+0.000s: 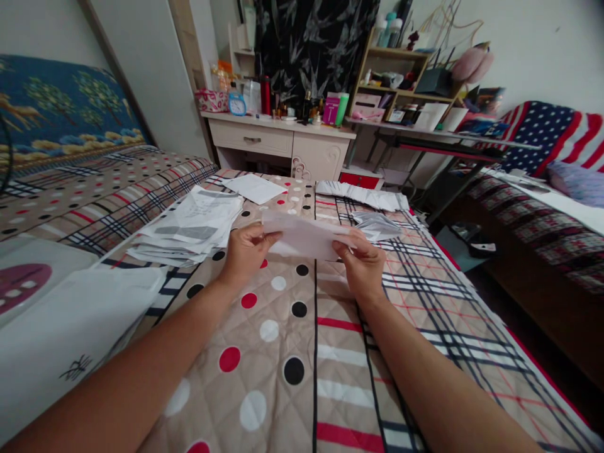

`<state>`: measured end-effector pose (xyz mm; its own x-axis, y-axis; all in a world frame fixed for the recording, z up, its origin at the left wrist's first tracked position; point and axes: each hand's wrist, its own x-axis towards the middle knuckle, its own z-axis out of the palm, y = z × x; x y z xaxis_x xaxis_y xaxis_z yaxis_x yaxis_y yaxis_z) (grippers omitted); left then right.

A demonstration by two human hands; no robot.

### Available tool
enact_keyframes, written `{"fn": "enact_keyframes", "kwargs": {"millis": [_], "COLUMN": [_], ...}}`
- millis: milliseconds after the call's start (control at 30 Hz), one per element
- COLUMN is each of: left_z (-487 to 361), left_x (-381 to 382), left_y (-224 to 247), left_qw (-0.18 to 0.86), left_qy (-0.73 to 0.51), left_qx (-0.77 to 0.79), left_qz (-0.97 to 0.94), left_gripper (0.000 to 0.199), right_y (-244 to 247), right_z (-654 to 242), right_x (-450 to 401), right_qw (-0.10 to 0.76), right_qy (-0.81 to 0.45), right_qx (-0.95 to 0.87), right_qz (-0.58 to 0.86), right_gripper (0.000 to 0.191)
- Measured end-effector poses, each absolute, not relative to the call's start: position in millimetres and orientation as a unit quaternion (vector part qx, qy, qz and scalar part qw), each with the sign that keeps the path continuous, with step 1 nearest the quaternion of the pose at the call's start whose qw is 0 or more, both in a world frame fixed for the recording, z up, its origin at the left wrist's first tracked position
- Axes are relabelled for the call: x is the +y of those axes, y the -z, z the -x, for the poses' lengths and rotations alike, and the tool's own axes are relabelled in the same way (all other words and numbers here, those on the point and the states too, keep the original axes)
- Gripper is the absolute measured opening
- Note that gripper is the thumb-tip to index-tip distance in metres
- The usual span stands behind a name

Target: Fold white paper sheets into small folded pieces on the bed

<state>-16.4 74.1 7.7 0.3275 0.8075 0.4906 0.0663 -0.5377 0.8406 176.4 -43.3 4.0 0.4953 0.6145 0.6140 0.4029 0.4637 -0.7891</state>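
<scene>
Between my two hands a white sheet of paper (304,238) is held up, a little above the bedspread. My left hand (248,251) pinches its left end between thumb and fingers. Its right end is gripped by my right hand (362,259), thumb in front. A stack of printed papers or bags (191,220) lies to the left of my left hand. Beyond the held sheet rests a flat white paper (255,188). Behind my right hand are a row of folded white paper pieces (362,195) and a small grey-white packet pile (376,226).
White bags (94,314) lie at the near left on the patterned bedspread (278,352). A white dresser (264,136) with bottles stands at the bed's far end. To the right are a desk with a shelf (396,94), a grey bin (465,251) and a second bed (557,207).
</scene>
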Motion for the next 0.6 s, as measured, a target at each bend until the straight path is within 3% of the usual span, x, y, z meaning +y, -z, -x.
{"fn": "enact_keyframes", "kwargs": {"millis": [100, 300, 400, 500, 600], "left_z": [25, 29, 28, 29, 28], "left_x": [81, 92, 90, 86, 83], "left_y": [-9, 8, 8, 6, 6], "left_qw": [0.324, 0.371, 0.402, 0.412, 0.410], "left_qy": [-0.476, -0.377, -0.363, -0.378, -0.406], "left_qx": [0.225, 0.259, 0.262, 0.252, 0.290], "left_qz": [-0.786, -0.808, -0.799, -0.790, -0.763], "left_gripper": [0.013, 0.019, 0.032, 0.026, 0.033], "right_y": [-1, 12, 14, 15, 14], "right_z": [-185, -196, -196, -196, -193], "right_x": [-43, -42, -42, -42, -42], "right_qw": [0.633, 0.546, 0.533, 0.542, 0.574], "right_qy": [-0.096, -0.227, -0.245, -0.251, -0.255], "right_qx": [-0.553, -0.554, -0.537, -0.525, -0.510], "right_qz": [0.533, 0.587, 0.606, 0.606, 0.588], "right_gripper": [0.009, 0.011, 0.022, 0.025, 0.027]}}
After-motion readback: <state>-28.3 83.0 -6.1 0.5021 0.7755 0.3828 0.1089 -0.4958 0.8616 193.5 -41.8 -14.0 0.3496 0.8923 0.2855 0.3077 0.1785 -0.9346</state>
